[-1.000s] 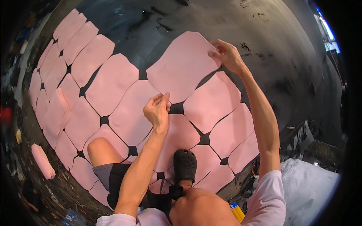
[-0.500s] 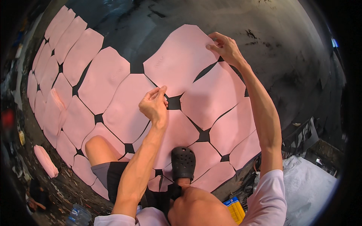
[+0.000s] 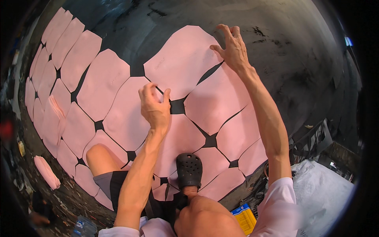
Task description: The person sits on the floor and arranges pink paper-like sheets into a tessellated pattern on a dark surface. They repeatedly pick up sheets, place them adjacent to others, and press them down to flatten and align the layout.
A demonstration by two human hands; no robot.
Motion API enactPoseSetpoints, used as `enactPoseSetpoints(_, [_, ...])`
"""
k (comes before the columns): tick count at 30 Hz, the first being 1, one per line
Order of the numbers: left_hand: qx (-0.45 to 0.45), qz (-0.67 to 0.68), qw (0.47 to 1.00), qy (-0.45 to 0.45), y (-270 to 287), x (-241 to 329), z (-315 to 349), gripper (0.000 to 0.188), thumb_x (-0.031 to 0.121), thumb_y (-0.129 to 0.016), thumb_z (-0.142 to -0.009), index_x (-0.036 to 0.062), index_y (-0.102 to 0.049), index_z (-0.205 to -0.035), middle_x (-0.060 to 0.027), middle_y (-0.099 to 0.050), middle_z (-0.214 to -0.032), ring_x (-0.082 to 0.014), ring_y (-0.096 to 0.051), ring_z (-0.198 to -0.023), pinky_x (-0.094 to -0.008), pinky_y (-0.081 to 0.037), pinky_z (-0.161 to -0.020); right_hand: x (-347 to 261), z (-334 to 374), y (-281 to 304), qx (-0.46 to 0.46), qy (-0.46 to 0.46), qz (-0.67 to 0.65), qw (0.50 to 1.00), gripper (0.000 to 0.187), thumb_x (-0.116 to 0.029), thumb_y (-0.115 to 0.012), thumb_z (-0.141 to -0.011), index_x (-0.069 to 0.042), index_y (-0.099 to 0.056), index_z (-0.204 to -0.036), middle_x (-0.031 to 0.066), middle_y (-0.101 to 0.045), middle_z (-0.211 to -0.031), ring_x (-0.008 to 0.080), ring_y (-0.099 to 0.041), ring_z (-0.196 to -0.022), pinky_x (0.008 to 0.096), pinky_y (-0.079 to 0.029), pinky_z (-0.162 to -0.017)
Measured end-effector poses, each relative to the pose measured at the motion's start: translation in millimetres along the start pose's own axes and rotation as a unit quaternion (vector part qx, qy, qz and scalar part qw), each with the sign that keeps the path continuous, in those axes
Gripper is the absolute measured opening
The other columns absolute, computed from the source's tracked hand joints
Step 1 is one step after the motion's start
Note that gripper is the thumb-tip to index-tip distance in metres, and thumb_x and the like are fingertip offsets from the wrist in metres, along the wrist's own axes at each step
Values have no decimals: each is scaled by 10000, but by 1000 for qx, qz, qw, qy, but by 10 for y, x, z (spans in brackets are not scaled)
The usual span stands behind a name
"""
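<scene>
Pink flat pieces with curved edges lie side by side on a dark surface, leaving small black gaps. The topmost pink piece (image 3: 181, 59) is between my two hands. My right hand (image 3: 233, 49) is at its upper right edge, fingers spread, thumb near the rim and nothing in the grip. Over the seam at its lower left hovers my left hand (image 3: 156, 107), its fingers curled but apart from the thumb and holding nothing. Below that hand lies another pink piece (image 3: 128, 106). Whether either hand touches the pieces is hard to tell.
My foot in a black clog (image 3: 189, 170) stands on the lower pieces, and my bent knee (image 3: 98, 156) rests at left. A pink roll (image 3: 46, 172) lies at far left. At lower right are a yellow and blue pack (image 3: 244, 220) and a whitish sheet (image 3: 321, 189).
Both hands have opened from a pinch; the thumbs have parted from the fingers. My left hand has drawn slightly down. The view has shifted a little.
</scene>
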State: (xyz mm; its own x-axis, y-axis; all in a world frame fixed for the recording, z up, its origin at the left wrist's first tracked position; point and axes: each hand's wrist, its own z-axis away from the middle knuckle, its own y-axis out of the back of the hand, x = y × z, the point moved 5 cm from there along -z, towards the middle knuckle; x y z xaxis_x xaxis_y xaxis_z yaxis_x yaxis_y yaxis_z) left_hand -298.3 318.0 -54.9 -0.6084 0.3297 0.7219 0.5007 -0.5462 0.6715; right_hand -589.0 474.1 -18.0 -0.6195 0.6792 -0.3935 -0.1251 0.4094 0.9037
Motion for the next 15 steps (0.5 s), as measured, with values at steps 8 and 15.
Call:
enactPoseSetpoints(8, [-64, -197, 948, -242, -190, -220, -91, 825, 279, -598, -1060, 103, -275, -1798, -210, -202, -1867, -438, -152, -1727, -700, -97, -1359, -987, 560, -783, -19, 201, 113, 973, 531, -377, -588, -1124, -215, -597, -1630, 37, -555, -1703, 324, -391, -1658, 636, -150, -1381])
enactPoseSetpoints(15, [-69, -204, 944, -252, -187, -250, -147, 830, 349, -563, -1086, 107, -236, -1810, -189, -179, -1881, -408, -162, -1735, -693, -98, -1361, -168, -68, -224, -28, 14, 252, 967, 624, -370, -513, -1155, -143, -429, -1730, 132, -374, -1818, 353, -246, -1718, 641, -133, -1382])
